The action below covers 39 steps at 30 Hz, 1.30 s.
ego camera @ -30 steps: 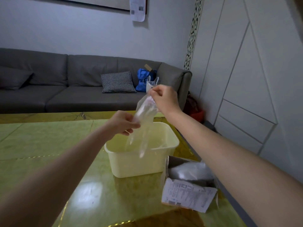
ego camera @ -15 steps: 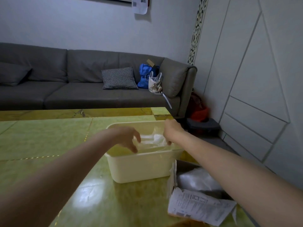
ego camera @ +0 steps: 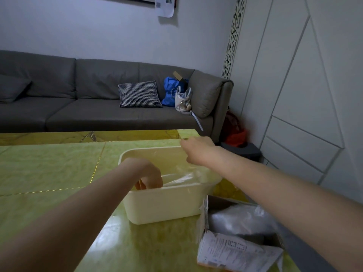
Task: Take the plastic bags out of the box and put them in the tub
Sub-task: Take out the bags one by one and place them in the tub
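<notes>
Head view shows the left hand [ego camera: 149, 178] curled down inside the cream rectangular plastic tub [ego camera: 163, 205], apparently pressing the clear plastic bag [ego camera: 182, 178] flat, grip unclear, while the right hand [ego camera: 198, 150] hovers above, its fingers too blurred to judge.

Print on the box label [ego camera: 233, 252] is illegible.

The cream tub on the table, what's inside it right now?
Inside the tub lies a clear plastic bag, and the left hand reaches down into it beside the bag. The near wall hides the tub's floor and the fingertips.
</notes>
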Motion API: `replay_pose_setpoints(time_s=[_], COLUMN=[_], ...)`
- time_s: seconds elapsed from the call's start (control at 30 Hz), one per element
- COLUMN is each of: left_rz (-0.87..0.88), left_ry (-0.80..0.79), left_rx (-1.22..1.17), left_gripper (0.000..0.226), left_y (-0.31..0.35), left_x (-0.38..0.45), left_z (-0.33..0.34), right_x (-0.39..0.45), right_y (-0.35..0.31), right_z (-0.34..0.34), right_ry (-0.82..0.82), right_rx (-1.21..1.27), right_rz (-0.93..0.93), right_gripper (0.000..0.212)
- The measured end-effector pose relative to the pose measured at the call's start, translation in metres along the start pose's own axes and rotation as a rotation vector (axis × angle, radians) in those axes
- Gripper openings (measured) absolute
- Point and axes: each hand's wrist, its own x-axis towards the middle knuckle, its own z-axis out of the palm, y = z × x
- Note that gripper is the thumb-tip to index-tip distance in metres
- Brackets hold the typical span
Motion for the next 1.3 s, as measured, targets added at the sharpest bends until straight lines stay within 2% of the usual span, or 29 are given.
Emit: replay_pose_setpoints(time_s=[0.07,0.13,0.2,0.27,0.37,0.47,0.57,0.63,0.77,0.83,0.9,1.0,1.1,1.2,1.3], left_rz=[0.001,0.002,-0.003,-0.008,0.006,0.079,0.179,0.26,0.407,0.444,0.449,0.425,0.44,0.427,0.384], left_ry=[0.001,0.004,-0.004,-0.005,0.026,0.151,0.366,0.448,0.44,0.423,0.387,0.339,0.384,0.451,0.506], left_rx=[0.006,-0.011,-0.028,-0.033,-0.058,-0.088,-0.196,-0.238,-0.195,-0.123,-0.032,0.083,0.089,0.046,-0.032], left_gripper=[0.041,0.041,0.041,0.039,0.036,0.032,0.025,0.025,0.028,0.026,0.028,0.038,0.041,0.041,0.051], left_y=[0.001,0.002,0.001,0.0,0.001,0.003,0.015,0.029,0.072,0.087,0.098,0.107,0.111,0.109,0.106], left_x=[0.001,0.001,0.001,-0.001,-0.01,-0.031,-0.062,-0.081,-0.117,-0.124,-0.128,-0.127,-0.126,-0.124,-0.124], left_z=[-0.001,-0.002,-0.001,0.0,-0.001,-0.01,-0.019,-0.024,-0.012,-0.001,0.013,0.034,0.05,0.053,0.049], right_x=[0.007,0.013,0.018,0.022,0.015,-0.008,-0.044,-0.066,-0.112,-0.129,-0.145,-0.155,-0.161,-0.161,-0.157], right_y=[0.0,-0.003,-0.008,-0.01,-0.005,0.009,0.021,0.026,0.023,0.014,0.006,-0.001,-0.003,0.0,0.007], right_z=[-0.002,0.006,0.023,0.035,0.026,-0.007,-0.038,-0.048,-0.044,-0.034,-0.023,-0.005,0.005,0.002,-0.016], right_ry=[-0.021,-0.266,-0.539,-0.61,-0.468,-0.307,-0.263,-0.318,-0.549,-0.574,-0.483,-0.297,-0.143,-0.105,-0.117], right_rx=[0.073,0.177,0.12,0.067,0.181,0.341,0.43,0.445,0.332,0.205,0.097,0.14,0.21,0.333,0.572], right_rz=[-0.1,-0.174,-0.155,-0.106,-0.112,-0.102,-0.087,-0.068,0.026,0.05,0.017,0.029,0.068,0.103,0.124], right_gripper=[0.028,0.027,0.029,0.032,0.034,0.034,0.019,0.012,0.022,0.023,0.018,0.034,0.023,0.01,0.015])
